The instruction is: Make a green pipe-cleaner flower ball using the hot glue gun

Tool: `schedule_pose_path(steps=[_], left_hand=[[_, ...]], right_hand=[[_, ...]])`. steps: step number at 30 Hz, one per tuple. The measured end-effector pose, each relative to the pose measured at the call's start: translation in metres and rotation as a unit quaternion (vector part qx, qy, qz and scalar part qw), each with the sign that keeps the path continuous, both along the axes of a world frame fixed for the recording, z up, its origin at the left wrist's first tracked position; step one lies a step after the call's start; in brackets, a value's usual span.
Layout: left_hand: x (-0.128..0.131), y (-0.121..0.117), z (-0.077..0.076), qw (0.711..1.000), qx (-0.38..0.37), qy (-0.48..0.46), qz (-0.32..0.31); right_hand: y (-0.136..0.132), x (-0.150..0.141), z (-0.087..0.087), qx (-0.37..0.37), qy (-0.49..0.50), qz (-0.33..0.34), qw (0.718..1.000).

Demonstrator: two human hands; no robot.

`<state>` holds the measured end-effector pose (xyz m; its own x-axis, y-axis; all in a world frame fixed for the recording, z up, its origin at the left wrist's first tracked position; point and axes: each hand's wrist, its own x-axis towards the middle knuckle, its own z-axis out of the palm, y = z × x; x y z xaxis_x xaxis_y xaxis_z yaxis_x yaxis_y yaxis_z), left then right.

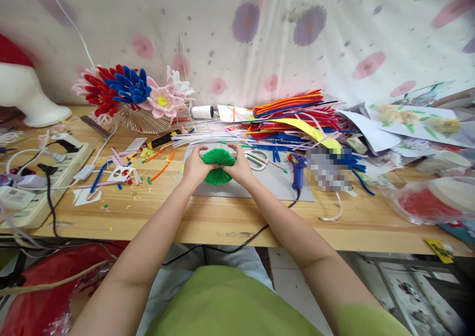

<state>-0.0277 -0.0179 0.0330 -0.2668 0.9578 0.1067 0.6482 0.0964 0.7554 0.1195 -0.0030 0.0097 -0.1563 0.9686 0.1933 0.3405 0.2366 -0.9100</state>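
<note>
Between my two hands is a round, pleated green piece [218,173] with a ribbed, fuzzy look, pinched in at its centre. My left hand [195,167] is closed on its left side, thumb pressed at the middle. On the opposite side my right hand [240,166] grips it the same way, the two thumbs nearly meeting. The piece is held over a grey mat [285,190]. Just right of my right hand lie scissors [259,160]. Farther right on the mat rests a blue glue gun [298,171]. The fingers behind the green piece are partly hidden.
Pipe-cleaner bundles [289,106] in several colours lie behind the mat. Fuzzy flowers [129,86] stand at the back left, near a white mannequin head [29,93]. A power strip [48,187] with cables lies left, scraps [122,172] beside it. A black cord [256,234] crosses the table edge.
</note>
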Motion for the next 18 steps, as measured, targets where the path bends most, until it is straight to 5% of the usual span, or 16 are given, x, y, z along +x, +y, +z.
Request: schedule_pose_path(steps=[5,12,18], left_hand=[[-0.003,0.002,0.001,1.0,0.007,0.001,-0.004],[-0.012,0.011,-0.013,0.992,0.007,-0.086,-0.088],[-0.017,0.006,-0.01,0.982,0.026,-0.181,-0.036]], right_hand=[[0.003,-0.001,-0.001,0.002,0.006,0.007,1.0],[0.002,0.005,0.002,-0.005,0.043,0.04,0.998],[-0.022,0.066,0.004,-0.071,0.104,0.156,0.98]])
